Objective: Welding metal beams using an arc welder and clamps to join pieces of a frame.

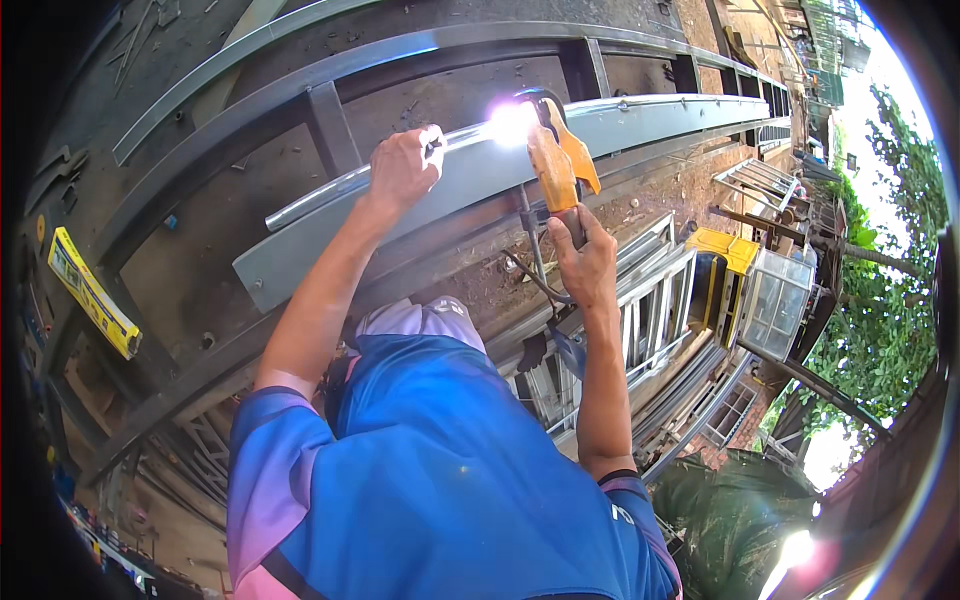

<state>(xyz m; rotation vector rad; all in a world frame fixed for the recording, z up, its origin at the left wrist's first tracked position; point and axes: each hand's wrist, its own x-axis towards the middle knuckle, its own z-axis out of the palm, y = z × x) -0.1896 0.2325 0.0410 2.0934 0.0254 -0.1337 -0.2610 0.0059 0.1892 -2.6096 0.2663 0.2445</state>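
Observation:
My right hand point(588, 255) is wrapped round the dark grip of an orange welding electrode holder point(555, 165), its jaws up against the work. A blinding white-violet arc point(512, 122) burns at the seam and hides the electrode's tip. There a round metal pipe point(330, 197) lies along the upper edge of a long grey steel channel point(420, 205). My left hand point(402, 170) is closed just left of the arc, beside the pipe. A small dark bit shows at its fingers, too little to name. A cable point(535, 240) hangs below the holder.
A dark steel frame with crossbars point(330, 125) spans beneath the work. A yellow carton point(95, 290) rests on it at left. Silver metal frames point(640, 320) and a yellow cab-like thing with windows point(725, 252) stand at right. Scrap pieces point(65, 165) lie at far left.

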